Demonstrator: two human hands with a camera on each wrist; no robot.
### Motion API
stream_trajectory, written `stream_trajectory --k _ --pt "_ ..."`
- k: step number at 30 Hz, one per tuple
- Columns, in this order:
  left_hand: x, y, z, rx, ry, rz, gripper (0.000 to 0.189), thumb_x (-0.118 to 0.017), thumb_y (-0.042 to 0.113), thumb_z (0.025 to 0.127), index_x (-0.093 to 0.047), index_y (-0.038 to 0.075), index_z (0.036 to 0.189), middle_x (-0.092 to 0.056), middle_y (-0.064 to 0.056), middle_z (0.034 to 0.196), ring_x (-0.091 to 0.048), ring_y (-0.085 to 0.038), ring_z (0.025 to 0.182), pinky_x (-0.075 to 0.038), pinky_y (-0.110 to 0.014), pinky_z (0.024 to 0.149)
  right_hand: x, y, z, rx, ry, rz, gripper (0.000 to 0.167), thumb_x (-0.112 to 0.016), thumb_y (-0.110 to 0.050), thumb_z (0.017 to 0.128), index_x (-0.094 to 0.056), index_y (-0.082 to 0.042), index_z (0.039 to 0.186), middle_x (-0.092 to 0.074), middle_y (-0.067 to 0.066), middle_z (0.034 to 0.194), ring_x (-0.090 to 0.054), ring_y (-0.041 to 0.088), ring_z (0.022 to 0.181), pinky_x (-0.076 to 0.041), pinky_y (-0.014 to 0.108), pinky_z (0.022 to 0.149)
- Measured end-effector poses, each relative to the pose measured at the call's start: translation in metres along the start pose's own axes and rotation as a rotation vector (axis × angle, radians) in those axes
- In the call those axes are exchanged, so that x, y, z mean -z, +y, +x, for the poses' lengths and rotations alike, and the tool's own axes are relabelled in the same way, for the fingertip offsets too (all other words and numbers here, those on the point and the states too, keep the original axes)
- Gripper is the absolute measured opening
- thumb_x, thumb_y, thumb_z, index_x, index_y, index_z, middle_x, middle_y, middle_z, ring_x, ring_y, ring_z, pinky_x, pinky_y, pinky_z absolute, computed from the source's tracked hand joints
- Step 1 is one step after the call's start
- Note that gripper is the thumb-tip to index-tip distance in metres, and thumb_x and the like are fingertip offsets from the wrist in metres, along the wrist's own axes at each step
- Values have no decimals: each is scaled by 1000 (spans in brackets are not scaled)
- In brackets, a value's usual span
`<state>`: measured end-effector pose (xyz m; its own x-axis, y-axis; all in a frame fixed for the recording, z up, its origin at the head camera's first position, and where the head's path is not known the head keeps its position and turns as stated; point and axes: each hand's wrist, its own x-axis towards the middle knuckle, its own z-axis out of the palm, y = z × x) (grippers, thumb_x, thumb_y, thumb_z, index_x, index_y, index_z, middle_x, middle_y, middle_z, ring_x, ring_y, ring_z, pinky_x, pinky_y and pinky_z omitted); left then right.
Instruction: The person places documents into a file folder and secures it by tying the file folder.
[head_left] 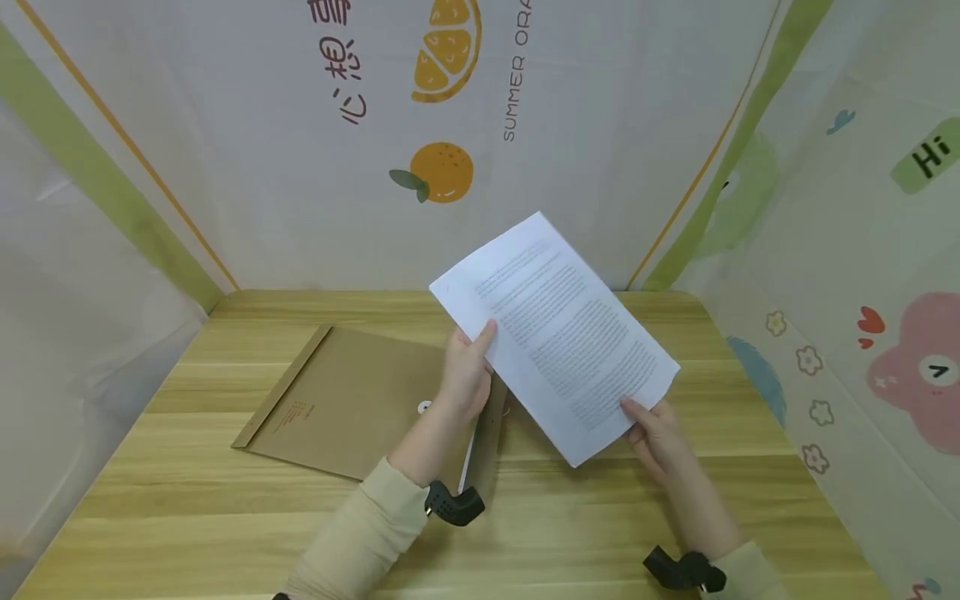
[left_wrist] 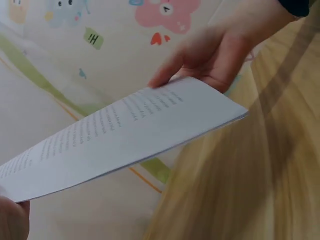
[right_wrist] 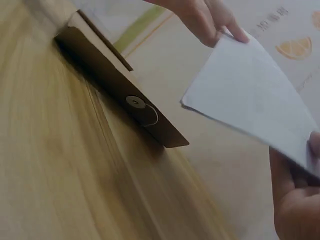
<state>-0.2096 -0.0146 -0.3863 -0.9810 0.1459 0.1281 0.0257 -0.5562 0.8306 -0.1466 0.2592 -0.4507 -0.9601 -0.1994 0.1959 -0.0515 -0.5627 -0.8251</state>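
Note:
A thin stack of printed paper is held tilted above the table, its text side up. My left hand grips its left edge, thumb on top and the other fingers beneath. At the lower right corner my right hand pinches the sheets, with the thumb over the print. Several layers show along the edge of the paper in the left wrist view. Left of the paper lies a brown kraft document folder, partly behind my left forearm. Its flap stands raised, with a round string button on it.
The wooden table has rounded far corners. Pale printed curtains with oranges and cartoon shapes hang behind it and at both sides. A black wrist camera sits on the left wrist and another black camera on the right.

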Motion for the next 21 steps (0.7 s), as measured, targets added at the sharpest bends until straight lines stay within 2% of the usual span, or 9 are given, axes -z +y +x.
stream_trajectory --k 3,5,8,10,13,15,17,21 --pt "3 -1 -5 9 13 -16 32 -42 8 101 -43 2 133 -57 -12 127 -59 -23 111 -48 -33 93 -7 -4 1 35 135 -170 31 -44 6 98 -60 -15 114 -67 0 111 -66 16 99 -53 29 82" --pt "9 0 -6 23 12 -29 34 -43 11 101 -44 2 133 -59 -11 124 -61 -22 108 -49 -33 92 -5 -11 1 58 155 -223 31 -45 7 97 -60 -15 113 -68 0 109 -66 16 97 -54 29 80" --pt "23 6 -9 66 -23 0 38 -38 23 101 -47 4 132 -63 -6 116 -62 -20 103 -49 -31 89 6 -24 -1 63 67 -260 37 -42 12 96 -58 -15 117 -66 1 112 -66 17 99 -54 31 80" --pt "33 11 -10 91 -69 65 45 -33 32 100 -48 2 130 -64 -5 109 -62 -19 98 -48 -30 84 16 -34 -3 44 -22 -293 41 -39 13 96 -58 -15 119 -66 1 114 -65 18 100 -54 33 80" --pt "47 19 -12 120 -159 181 52 -30 35 98 -49 -3 129 -64 -2 100 -61 -17 89 -48 -28 77 30 -48 -4 12 -146 -352 46 -35 15 96 -55 -15 124 -65 2 117 -65 20 101 -54 35 79" --pt "55 24 -12 134 -224 237 50 -35 29 99 -48 -8 130 -66 -5 99 -64 -17 86 -52 -28 76 37 -56 -4 -17 -202 -384 47 -33 16 95 -54 -14 126 -65 3 118 -65 21 101 -55 36 78" --pt "59 26 -12 155 -288 303 46 -42 20 99 -44 -8 134 -68 -11 100 -67 -20 85 -56 -34 73 42 -62 -5 -44 -237 -419 47 -32 16 96 -52 -14 127 -65 4 118 -65 22 101 -55 36 77" --pt "63 22 -13 177 -366 476 46 -51 5 97 -38 -2 140 -67 -20 102 -69 -29 86 -57 -44 70 44 -68 -7 -109 -205 -509 40 -38 11 97 -48 -12 128 -66 4 115 -66 24 98 -55 38 75"
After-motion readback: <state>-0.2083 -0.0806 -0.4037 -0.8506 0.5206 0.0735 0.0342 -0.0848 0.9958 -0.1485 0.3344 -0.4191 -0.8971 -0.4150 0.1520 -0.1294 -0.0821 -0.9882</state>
